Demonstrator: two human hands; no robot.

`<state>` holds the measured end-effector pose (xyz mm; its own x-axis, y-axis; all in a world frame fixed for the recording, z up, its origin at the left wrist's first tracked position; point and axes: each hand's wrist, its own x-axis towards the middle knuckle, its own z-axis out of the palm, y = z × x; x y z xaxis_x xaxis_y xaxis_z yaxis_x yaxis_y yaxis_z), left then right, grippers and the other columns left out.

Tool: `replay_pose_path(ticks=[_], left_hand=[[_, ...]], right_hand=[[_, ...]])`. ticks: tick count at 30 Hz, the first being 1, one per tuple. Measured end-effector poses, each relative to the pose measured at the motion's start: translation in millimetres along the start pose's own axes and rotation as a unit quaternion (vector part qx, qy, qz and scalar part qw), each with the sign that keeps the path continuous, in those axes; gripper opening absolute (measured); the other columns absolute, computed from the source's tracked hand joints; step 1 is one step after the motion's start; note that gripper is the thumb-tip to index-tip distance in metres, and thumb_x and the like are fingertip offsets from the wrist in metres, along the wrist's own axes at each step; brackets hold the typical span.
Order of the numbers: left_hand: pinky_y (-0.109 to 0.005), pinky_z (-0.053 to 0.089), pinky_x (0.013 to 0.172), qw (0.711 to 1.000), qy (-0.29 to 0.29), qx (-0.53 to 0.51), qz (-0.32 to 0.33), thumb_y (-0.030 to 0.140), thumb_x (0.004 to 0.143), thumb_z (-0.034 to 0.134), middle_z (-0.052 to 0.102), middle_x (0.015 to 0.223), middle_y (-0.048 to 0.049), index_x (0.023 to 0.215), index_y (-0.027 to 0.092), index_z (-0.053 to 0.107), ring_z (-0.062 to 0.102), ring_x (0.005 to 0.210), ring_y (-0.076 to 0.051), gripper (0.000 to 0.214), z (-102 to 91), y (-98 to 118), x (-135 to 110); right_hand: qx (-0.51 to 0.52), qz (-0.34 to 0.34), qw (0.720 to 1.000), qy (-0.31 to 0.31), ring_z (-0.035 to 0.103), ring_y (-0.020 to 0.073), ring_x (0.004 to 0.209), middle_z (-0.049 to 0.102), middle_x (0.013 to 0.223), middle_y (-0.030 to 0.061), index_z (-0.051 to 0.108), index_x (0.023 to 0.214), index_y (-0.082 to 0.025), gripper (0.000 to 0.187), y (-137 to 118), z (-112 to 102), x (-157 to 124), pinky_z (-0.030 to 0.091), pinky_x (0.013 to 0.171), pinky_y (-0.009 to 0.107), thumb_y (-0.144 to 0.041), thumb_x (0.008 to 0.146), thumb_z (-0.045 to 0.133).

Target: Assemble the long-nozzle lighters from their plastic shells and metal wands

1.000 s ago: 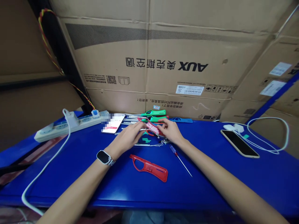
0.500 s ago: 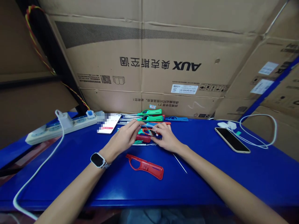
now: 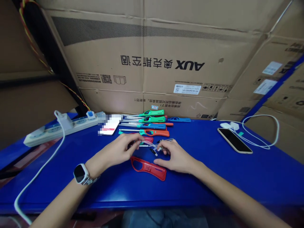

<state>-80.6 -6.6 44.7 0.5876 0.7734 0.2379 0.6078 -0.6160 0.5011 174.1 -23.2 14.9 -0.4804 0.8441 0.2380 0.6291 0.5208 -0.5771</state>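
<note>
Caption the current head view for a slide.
Left hand and right hand around white wires, near a red handle shell on a blue table, colourful lighters lying beyond.

Lit moderately and fairly evenly across the cardboard (image 3: 161, 44), then sinks into brown gloom at far left and beneath the blue tabletop (image 3: 213, 193). Probably falls from overhead, to judge by a faint sheen toward the front edge — soft and pale. Stretches toward the bottom corners in wide-angle fashion, lengthening both forearms (image 3: 223, 186). Turns soft over small print (image 3: 169, 103) and thin white wires (image 3: 155, 146) — breaks into coarse pixel blocks along the flat white panel (image 3: 114, 123).
</note>
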Motion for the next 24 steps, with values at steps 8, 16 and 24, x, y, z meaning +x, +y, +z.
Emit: replay_pose_path(ticks=[8,16,24], left_hand=[[-0.029,0.048,0.071,0.998,-0.016,0.063,0.006,0.020,0.094,0.042,0.069,0.083,-0.0022,0.101,0.022,0.064,0.064,0.075,-0.018,0.022,18.9,-7,-9],[-0.043,0.044,0.097,0.986,0.015,0.141,0.088,0.019,0.093,0.047,0.059,0.119,-0.0101,0.114,0.021,0.060,0.057,0.108,-0.025,0.025,18.9,-5,-17],[-0.034,0.045,0.087,0.981,-0.056,0.095,0.158,0.028,0.095,0.056,0.062,0.092,-0.0043,0.087,0.020,0.067,0.058,0.086,-0.018,0.015,28.8,5,-26]], right_hand=[[0.020,0.000,1.000,0.001,0.052,0.0130,0.061,0.055,0.065,-0.0050,0.063,0.087,-0.021,0.013,6,17,0,0.038,0.072,0.030,-0.012,0.078,0.060],[-0.063,-0.048,0.997,0.008,0.059,0.0230,0.100,0.066,0.113,0.0063,0.052,0.119,-0.022,0.035,4,11,-5,0.036,0.090,0.039,-0.012,0.086,0.051],[-0.175,-0.085,0.981,-0.007,0.055,0.0232,0.104,0.064,0.110,0.0081,0.060,0.108,-0.021,0.019,3,12,-2,0.033,0.092,0.039,-0.015,0.094,0.049]])
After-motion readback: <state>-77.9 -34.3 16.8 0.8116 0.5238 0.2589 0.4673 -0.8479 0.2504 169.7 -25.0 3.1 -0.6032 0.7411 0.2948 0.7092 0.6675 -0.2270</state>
